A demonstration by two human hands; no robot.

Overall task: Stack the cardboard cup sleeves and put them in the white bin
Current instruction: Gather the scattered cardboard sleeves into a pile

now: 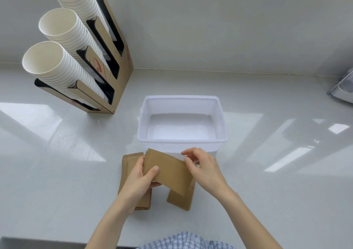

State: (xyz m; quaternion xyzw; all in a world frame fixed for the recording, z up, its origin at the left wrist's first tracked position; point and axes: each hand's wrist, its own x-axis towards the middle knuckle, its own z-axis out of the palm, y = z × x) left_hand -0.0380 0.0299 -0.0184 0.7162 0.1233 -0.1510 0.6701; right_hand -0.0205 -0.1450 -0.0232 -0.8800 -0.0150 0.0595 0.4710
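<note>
A flat brown cup sleeve (168, 172) is held up just in front of the white bin (181, 140), its long axis slanting from upper left down to lower right. The left hand (139, 180) pinches its left end — thumb on top, fingers behind. The right hand (202, 168) touches the right edge with curled fingers. More sleeves lie flat on the counter (57, 172) below: a pile (128, 164) under the left hand, running near to far, and another sleeve (181, 201) beneath the held one. The bin holds nothing.
</note>
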